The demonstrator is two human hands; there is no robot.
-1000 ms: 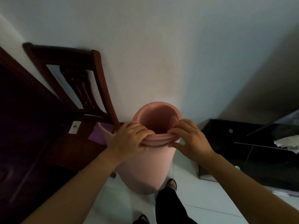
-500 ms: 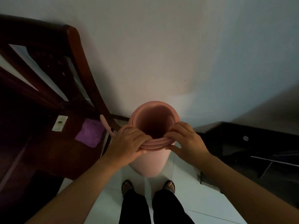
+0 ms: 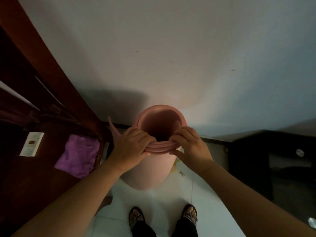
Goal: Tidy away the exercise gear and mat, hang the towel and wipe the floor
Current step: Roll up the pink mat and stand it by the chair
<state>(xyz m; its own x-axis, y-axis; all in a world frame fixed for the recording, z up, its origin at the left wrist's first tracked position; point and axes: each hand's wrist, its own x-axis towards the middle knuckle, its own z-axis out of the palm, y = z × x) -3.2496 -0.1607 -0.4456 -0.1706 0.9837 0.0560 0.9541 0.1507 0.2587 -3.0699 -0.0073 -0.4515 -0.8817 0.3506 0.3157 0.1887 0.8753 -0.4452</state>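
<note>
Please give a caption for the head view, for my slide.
Left hand and right hand grip the top of an upright rolled mat by the wall.

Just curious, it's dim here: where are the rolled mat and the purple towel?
rolled mat (image 3: 153, 170), head view, outer wall below the rim.
purple towel (image 3: 77, 155), head view, its middle, on the chair seat.

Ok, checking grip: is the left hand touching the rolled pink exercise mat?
Touching. Head view: the left hand grips the rolled pink exercise mat, fingers over its rim.
</note>
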